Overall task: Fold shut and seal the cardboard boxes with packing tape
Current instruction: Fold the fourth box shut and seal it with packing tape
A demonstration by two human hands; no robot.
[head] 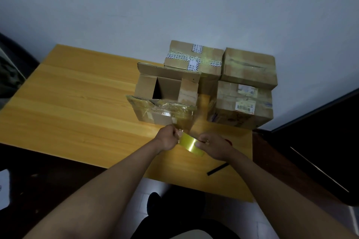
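Bare wooden surface [77, 93] lies left of the open box [167, 93], while sealed boxes [244, 87] crowd its right and rear sides.

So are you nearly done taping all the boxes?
Not yet. Three boxes by the wall look closed and taped. The open box in front has its flaps up. The right hand holds the tape roll while the left hand pinches its free end. Folding and sealing that box remains.

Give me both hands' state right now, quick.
Left hand: pinching the free end of the tape.
Right hand: grip closed around the yellow packing tape roll.
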